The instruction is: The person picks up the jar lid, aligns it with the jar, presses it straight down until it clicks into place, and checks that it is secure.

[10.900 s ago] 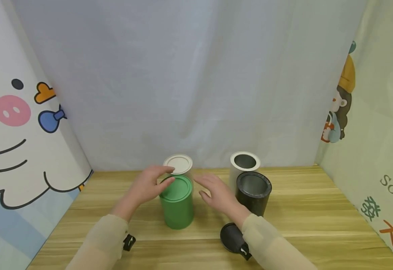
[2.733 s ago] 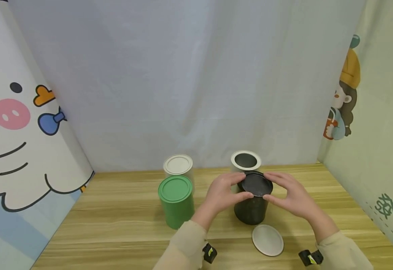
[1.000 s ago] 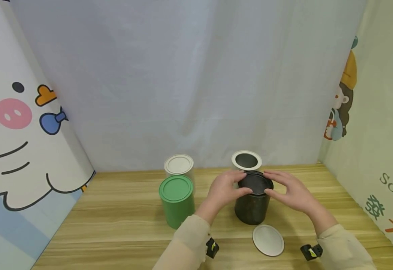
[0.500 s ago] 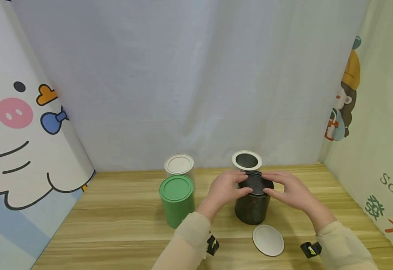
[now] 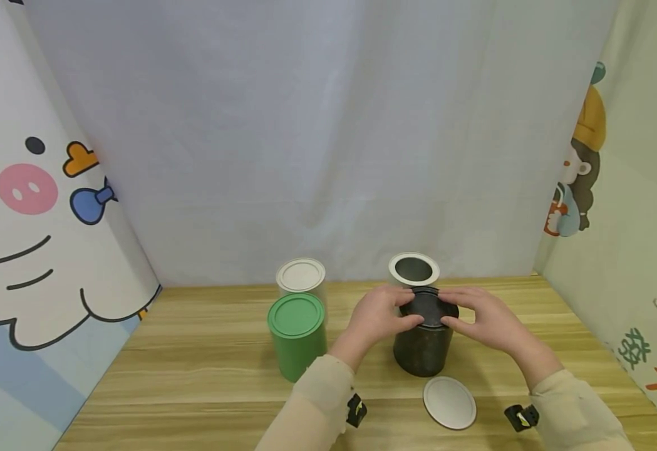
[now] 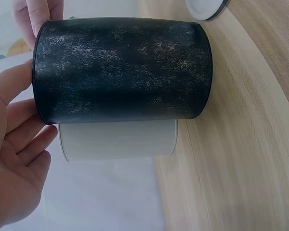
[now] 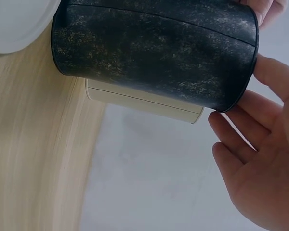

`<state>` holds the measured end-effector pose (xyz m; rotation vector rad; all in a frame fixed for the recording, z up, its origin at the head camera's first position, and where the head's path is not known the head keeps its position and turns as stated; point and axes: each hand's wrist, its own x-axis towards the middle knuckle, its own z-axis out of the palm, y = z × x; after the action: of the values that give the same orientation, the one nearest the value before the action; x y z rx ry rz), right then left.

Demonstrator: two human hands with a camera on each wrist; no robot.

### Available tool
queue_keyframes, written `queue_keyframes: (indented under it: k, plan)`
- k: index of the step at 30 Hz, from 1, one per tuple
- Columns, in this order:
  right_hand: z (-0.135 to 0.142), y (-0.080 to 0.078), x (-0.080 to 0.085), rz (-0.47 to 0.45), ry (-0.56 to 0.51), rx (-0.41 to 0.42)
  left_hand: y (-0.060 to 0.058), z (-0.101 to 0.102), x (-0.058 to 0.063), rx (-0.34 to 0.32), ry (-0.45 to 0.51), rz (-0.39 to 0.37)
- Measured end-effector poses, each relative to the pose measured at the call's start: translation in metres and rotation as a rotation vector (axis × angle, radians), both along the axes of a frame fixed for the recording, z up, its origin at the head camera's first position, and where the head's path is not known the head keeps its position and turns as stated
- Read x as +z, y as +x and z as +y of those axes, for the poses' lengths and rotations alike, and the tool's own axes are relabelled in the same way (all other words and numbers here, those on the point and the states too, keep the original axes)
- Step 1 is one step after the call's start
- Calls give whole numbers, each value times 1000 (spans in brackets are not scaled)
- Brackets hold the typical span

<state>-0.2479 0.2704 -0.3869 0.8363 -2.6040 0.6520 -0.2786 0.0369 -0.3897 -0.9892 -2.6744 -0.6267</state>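
The black canister (image 5: 421, 352) stands upright on the table with a black lid (image 5: 428, 307) on its top. My left hand (image 5: 376, 316) rests thumb and fingertips on the lid's left side, and my right hand (image 5: 487, 316) does the same on its right. In the left wrist view, the left hand (image 6: 19, 159) has its fingertips at the rim of the scuffed black canister (image 6: 120, 70). Seen from the right wrist, the right hand (image 7: 265, 159) touches that same end. A light grey round lid (image 5: 449, 403) lies on the table just in front.
A white-rimmed canister (image 5: 397, 258), its top uncovered, stands behind the black one. To the left are a green lidded canister (image 5: 300, 357) and, behind it, a white lidded canister (image 5: 301, 275). A pale curtain (image 5: 328, 156) hangs behind the wooden table (image 5: 204, 351).
Since the oldest frame, both hands have moved right from the green canister, and the black lid has gone from the table onto the black canister. Lately the fingertips have shifted inward over the lid.
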Motion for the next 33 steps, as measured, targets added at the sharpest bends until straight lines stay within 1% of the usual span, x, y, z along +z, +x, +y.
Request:
queue_keyframes:
  k: [6,11,17,21,27,33]
  plan:
    - [1,0,3,-8,24,6,-1,1,0,-8,-15,9]
    - [0,0,5,-13,59,1,-1,0,2,-18,-41,23]
    - [-1,0,7,-10,85,-7,0,-1,3,-25,-50,16]
    - [-2,0,8,-13,84,-4,-1,-2,3,-21,-52,3]
    - [-2,1,6,-2,74,0,-1,-3,2,-21,-54,8]
    - [-1,2,1,16,25,-3,-2,-2,-1,-26,-29,15]
